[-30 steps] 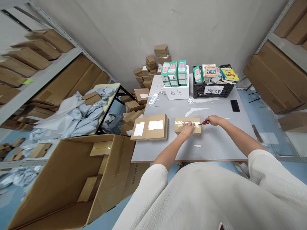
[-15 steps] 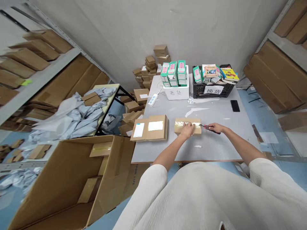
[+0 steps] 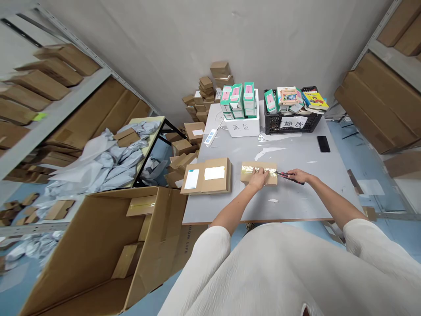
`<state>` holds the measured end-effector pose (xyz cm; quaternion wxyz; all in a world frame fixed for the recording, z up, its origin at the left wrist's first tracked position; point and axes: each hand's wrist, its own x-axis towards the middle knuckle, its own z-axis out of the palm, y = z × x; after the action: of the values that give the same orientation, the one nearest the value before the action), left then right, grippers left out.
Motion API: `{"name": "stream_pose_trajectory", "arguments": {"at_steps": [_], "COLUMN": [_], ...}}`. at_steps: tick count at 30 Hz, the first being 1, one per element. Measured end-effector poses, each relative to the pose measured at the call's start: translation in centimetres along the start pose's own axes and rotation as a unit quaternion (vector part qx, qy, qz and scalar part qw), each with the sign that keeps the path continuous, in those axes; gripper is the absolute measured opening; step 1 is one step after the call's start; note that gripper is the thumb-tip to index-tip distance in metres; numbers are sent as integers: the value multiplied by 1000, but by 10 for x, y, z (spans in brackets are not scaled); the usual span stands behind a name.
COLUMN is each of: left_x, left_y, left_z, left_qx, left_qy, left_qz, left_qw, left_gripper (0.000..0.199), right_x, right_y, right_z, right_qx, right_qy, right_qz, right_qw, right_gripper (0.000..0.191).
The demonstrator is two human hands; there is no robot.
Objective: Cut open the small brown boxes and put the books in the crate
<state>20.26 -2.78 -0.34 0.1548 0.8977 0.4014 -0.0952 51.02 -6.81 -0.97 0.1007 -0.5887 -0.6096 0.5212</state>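
Note:
A small cardboard box (image 3: pixel 246 176) with shiny clear tape along its top lies on the grey table (image 3: pixel 230 210). My left hand (image 3: pixel 258 178) rests on top of it with bent fingers, gripping it against the table. In my right hand (image 3: pixel 298 175) is a slim black-and-red box cutter (image 3: pixel 290 177). Its tip points left and meets the right end of the taped box; how deep the blade sits cannot be made out. Left of this box, two larger cardboard boxes (image 3: pixel 201 189) with white labels lie side by side, apart from my hands.
A white bin (image 3: pixel 241 128) of green-and-pink boxes and a black crate (image 3: pixel 272 126) of books stand at the back. A phone (image 3: pixel 323 144) lies right, a power strip (image 3: pixel 211 137) left. A large open carton (image 3: pixel 164 237) stands against the table's left front.
The whole view has shifted slightly. Both hands keep their places at the taped box, with the cutter's tip still at its right end.

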Motion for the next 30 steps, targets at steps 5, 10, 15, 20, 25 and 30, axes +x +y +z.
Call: {"name": "stream_pose_trajectory", "arguments": {"at_steps": [5, 10, 15, 20, 25, 30], "left_x": [3, 3, 2, 3, 3, 3], "left_y": [1, 1, 0, 1, -1, -3], "left_z": [-4, -4, -4, -6, -10, -12], "left_qx": [4, -13, -17, -4, -21, -89], "left_qy": [-6, -4, -1, 3, -8, 25], "left_qz": [-4, -5, -3, -6, 10, -28], "left_qw": [1000, 1000, 1000, 1000, 1000, 995], "left_gripper": [64, 63, 64, 60, 67, 87], "right_x": [0, -11, -18, -19, -15, -25], "right_y": [1, 4, 8, 7, 0, -2], "right_z": [3, 5, 16, 23, 25, 22], "right_qx": [8, 10, 41, 58, 75, 124], "right_qy": [19, 29, 51, 36, 103, 122], "right_qz": [-7, 7, 20, 18, 39, 48], "right_qw": [1000, 999, 998, 998, 991, 984], "right_gripper": [42, 44, 43, 36, 34, 45]}}
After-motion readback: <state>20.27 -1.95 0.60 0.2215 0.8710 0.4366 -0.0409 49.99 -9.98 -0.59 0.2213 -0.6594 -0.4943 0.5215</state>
